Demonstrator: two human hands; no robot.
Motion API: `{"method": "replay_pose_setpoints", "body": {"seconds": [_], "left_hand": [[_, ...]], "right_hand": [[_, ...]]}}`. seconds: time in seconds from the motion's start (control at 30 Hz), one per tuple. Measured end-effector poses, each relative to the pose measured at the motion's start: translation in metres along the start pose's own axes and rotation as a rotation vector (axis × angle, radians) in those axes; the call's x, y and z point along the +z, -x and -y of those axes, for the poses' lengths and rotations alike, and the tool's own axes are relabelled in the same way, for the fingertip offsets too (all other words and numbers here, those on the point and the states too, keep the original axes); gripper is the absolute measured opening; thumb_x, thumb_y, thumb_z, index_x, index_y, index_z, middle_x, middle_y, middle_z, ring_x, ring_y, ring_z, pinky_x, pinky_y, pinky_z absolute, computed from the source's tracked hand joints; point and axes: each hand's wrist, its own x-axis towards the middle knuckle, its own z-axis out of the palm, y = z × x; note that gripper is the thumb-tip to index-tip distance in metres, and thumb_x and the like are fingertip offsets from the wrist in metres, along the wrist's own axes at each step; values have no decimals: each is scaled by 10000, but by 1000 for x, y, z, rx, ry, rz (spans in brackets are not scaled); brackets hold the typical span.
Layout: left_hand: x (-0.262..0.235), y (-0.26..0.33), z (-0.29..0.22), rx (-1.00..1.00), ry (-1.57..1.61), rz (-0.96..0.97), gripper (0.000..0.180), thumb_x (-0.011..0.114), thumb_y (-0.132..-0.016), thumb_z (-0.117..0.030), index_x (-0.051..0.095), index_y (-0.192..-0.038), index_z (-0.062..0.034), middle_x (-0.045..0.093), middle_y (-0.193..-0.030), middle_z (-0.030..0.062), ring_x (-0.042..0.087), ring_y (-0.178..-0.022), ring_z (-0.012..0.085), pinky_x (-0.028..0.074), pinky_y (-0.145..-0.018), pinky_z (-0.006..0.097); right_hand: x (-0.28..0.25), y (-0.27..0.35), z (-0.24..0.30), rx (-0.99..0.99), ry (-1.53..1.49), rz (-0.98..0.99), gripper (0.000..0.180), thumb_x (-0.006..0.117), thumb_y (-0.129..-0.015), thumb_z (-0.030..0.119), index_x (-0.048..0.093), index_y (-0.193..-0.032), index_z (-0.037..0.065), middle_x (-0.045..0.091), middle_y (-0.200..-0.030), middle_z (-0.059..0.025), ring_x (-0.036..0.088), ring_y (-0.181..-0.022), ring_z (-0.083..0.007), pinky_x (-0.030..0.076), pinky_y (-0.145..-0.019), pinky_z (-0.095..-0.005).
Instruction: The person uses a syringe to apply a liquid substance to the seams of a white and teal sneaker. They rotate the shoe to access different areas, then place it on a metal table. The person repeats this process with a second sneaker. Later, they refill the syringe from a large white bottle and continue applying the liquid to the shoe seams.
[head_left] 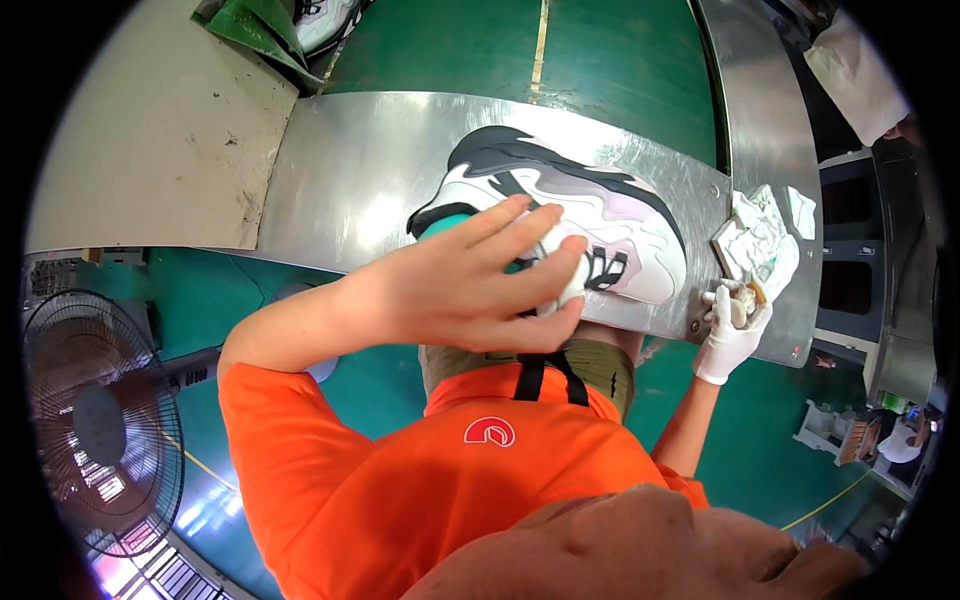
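White shoe (585,210) lies with long axis left-to-right, toe (663,278) pointing right.

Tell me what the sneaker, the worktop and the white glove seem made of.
Sneaker: smooth, low-sheen white and lilac panels, perhaps synthetic leather.
Worktop: likely brushed steel or aluminium, given its grey, streaky shine.
Glove: matte, probably knit fabric, fitting closely; weave too small to see.
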Motion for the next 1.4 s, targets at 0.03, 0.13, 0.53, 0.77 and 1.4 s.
{"method": "replay_pose_setpoints", "body": {"seconds": [0.03,0.13,0.53,0.77,1.4], "left_hand": [[3,0,-1,6,10,-24,310,656,-746,-143,540,-1027,-202,570,-1168,103,604,-1022,323,522,-870,415],[8,-3,-1,41,39,-85,215,629,-779,-180,532,-971,-181,567,-1129,106,577,-1033,337,483,-921,434],[0,-12,7,161,45,2,199,597,-802,-207,540,-976,-128,563,-1129,141,561,-1041,367,497,-889,474],[1,-10,11,72,94,-7,250,626,-772,-166,535,-1005,-181,563,-1146,115,574,-1055,343,499,-917,444],[-6,-25,21,-106,148,97,296,708,-682,-120,658,-971,-151,613,-1160,130,606,-1070,337,523,-874,442]], "right_hand": [[0,0,0,3,14,-10,451,661,-812,-35,478,-1221,17,605,-954,-102,614,-713,-138,537,-629,-243],[2,0,-2,-11,22,-35,438,663,-815,-39,480,-1209,18,616,-917,-94,616,-682,-132,526,-622,-232],[6,0,-6,-48,63,-77,391,688,-835,27,505,-1180,28,608,-891,-63,599,-612,-109,439,-518,-190],[7,2,-3,-27,59,-71,442,699,-793,-10,514,-1193,16,596,-958,-72,583,-732,-110,516,-649,-233],[9,7,10,-117,239,-96,416,751,-759,47,574,-1134,27,661,-847,-36,603,-731,-86,503,-692,-231]]}}
